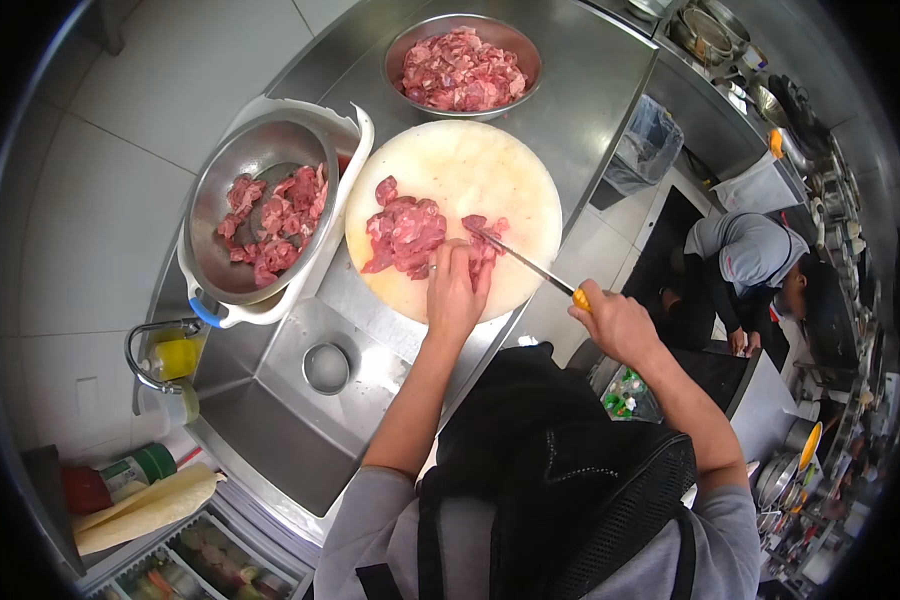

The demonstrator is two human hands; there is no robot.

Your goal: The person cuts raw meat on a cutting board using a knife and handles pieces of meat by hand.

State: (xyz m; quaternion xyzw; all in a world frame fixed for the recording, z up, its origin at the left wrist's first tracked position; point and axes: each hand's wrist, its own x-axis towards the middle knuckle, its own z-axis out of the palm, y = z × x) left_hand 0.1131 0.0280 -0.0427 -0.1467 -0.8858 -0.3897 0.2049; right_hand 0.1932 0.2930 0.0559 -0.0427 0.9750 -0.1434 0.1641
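Observation:
A round cutting board (515,165) carries a pile of raw meat (408,232), with smaller cut pieces to its right. My left hand (455,295) presses bent fingers, held close together, onto the raw meat piece (482,258) at the board's middle. In my right hand (618,322) is a knife (535,266), gripped by its yellow handle. The blade slants up and left, its tip end at the meat just beyond my left fingertips. Part of that piece is hidden by my fingers and the blade.
Behind the board stands a metal bowl of cut meat (463,70). Left of it, another metal bowl (202,225) with meat pieces rests in a white basin (362,130). A sink (300,440) lies nearer me. At right, a co-worker (755,255) bends over a counter.

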